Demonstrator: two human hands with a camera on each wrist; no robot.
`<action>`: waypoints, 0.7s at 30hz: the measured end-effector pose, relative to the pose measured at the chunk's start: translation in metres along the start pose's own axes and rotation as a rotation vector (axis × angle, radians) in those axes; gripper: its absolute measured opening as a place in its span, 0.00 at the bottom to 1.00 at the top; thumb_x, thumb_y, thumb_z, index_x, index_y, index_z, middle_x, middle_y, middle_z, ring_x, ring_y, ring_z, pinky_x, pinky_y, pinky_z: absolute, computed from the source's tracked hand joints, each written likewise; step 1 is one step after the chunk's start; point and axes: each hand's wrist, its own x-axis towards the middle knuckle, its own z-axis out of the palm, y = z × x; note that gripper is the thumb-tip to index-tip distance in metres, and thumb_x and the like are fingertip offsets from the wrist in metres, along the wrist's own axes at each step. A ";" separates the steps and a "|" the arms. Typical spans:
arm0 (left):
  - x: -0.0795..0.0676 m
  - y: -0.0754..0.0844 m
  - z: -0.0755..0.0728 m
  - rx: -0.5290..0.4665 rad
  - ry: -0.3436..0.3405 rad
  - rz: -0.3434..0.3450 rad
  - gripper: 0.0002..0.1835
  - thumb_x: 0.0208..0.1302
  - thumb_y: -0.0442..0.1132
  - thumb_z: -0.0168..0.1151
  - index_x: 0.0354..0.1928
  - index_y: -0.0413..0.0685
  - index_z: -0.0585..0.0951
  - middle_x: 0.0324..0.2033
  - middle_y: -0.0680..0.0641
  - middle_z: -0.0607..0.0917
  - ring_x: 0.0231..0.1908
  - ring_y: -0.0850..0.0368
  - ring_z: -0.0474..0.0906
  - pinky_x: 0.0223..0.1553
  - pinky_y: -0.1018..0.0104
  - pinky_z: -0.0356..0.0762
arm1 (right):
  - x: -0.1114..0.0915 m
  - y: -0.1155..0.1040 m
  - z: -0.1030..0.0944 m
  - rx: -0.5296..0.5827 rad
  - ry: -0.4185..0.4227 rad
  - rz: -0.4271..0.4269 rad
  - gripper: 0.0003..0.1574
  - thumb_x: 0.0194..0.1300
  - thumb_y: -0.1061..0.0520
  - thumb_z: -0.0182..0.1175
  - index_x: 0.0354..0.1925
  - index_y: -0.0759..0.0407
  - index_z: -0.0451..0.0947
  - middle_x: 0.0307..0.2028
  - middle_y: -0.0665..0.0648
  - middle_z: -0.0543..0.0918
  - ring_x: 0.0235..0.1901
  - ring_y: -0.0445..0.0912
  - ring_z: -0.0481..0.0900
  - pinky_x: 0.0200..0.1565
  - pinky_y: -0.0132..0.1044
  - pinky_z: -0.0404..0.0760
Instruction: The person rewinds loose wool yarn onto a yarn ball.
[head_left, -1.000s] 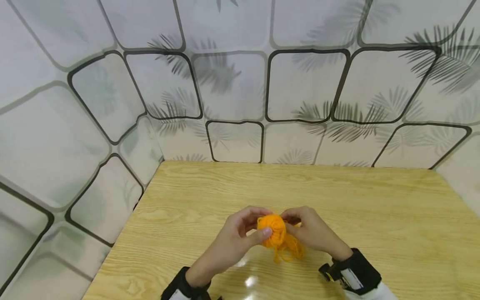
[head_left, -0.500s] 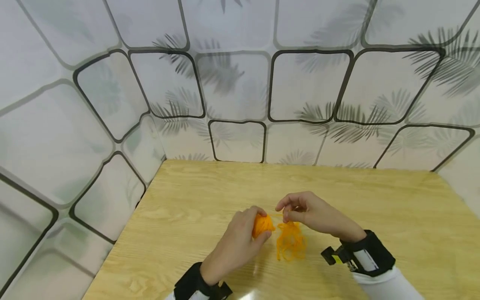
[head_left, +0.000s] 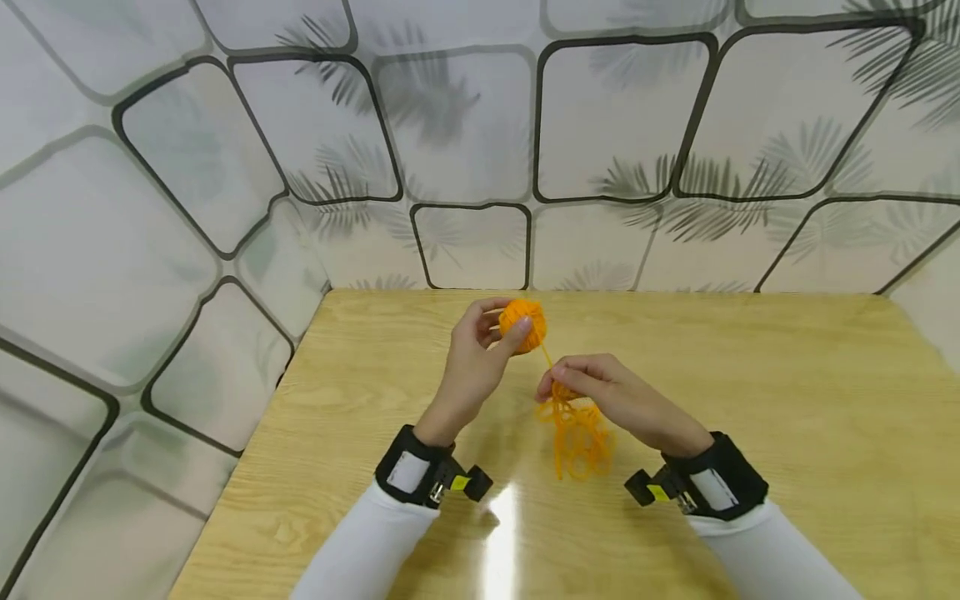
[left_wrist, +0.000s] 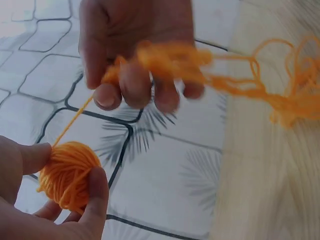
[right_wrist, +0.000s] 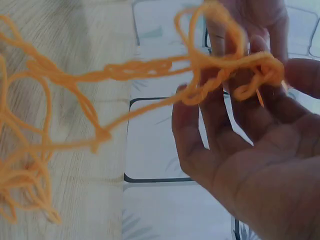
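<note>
An orange ball of yarn (head_left: 522, 323) is held up by my left hand (head_left: 474, 354), thumb on the near side and fingers behind it. From the ball a single taut strand (left_wrist: 72, 120) runs to my right hand (head_left: 618, 396), which pinches the yarn between thumb and fingers. Below that hand dangles a loose tangle of orange yarn (head_left: 583, 442), looped and partly twisted. In the right wrist view several loops (right_wrist: 215, 65) lie across the fingers, and the left hand shows only in part behind them.
A light wood-grain table (head_left: 360, 517) lies under both hands, with a bright reflection near its front. Patterned panels with dark outlines and leaf prints (head_left: 472, 125) stand behind it and on the left. Both wrists wear black straps (head_left: 712, 475) with small cameras.
My left hand has raised the yarn ball forward and away from my right hand. The right hand has moved slightly closer to me in the view and now grips the yarn, with one strand stretched between.
</note>
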 end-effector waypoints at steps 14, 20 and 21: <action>0.008 0.019 0.008 -0.447 -0.030 -0.196 0.28 0.58 0.47 0.62 0.56 0.41 0.67 0.49 0.37 0.76 0.44 0.50 0.77 0.50 0.55 0.71 | 0.002 0.008 0.022 0.196 0.015 -0.193 0.21 0.74 0.53 0.39 0.38 0.70 0.69 0.26 0.64 0.72 0.30 0.53 0.74 0.41 0.46 0.74; 0.005 0.027 0.001 -0.534 -0.135 -0.267 0.29 0.59 0.50 0.61 0.56 0.38 0.68 0.50 0.41 0.73 0.41 0.54 0.74 0.50 0.59 0.70 | -0.006 0.021 0.025 0.164 -0.089 -0.140 0.21 0.74 0.52 0.37 0.39 0.70 0.68 0.26 0.66 0.70 0.29 0.52 0.71 0.37 0.43 0.73; 0.005 0.028 0.000 -0.538 -0.152 -0.276 0.30 0.58 0.50 0.62 0.56 0.37 0.68 0.50 0.42 0.73 0.41 0.54 0.74 0.50 0.60 0.70 | -0.007 0.022 0.024 0.151 -0.097 -0.120 0.21 0.74 0.52 0.38 0.39 0.68 0.68 0.27 0.66 0.70 0.29 0.53 0.70 0.37 0.44 0.72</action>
